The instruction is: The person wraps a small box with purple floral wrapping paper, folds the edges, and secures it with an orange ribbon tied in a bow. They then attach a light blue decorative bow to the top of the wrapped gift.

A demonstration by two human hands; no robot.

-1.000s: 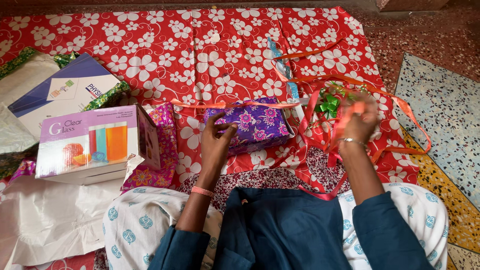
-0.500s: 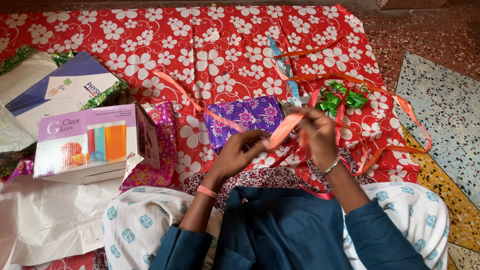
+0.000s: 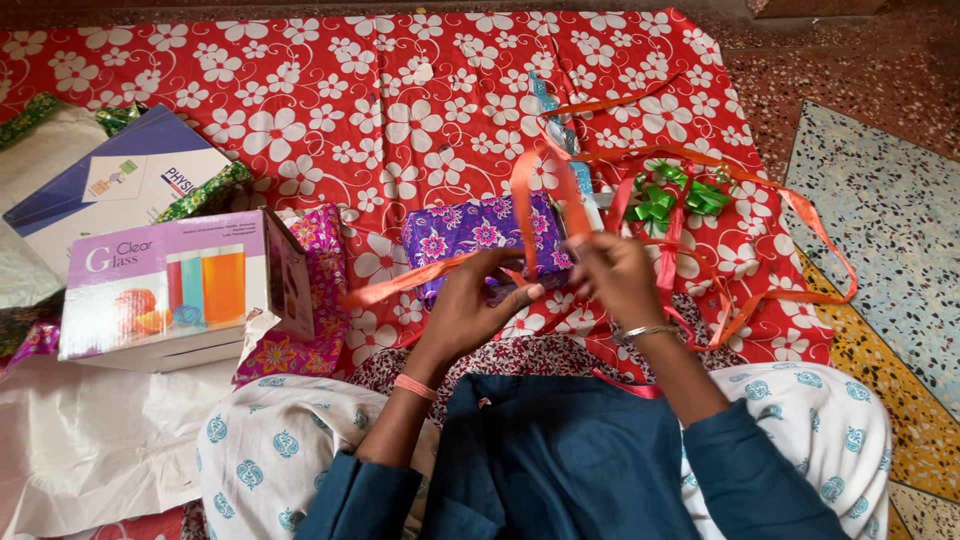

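Nearest, the left hand (image 3: 478, 305) and right hand (image 3: 615, 275) each pinch the orange ribbon (image 3: 545, 195), which loops up over the purple floral-wrapped box (image 3: 470, 232) just beyond them. Farther right lies a green bow (image 3: 678, 196) on the red flowered cloth (image 3: 350, 110).

soft even daylight, faint shadows, sharp focus, no glare

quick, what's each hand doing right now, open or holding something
Left hand: closed, pinching the orange ribbon at the purple wrapped box.
Right hand: closed on the same orange ribbon.
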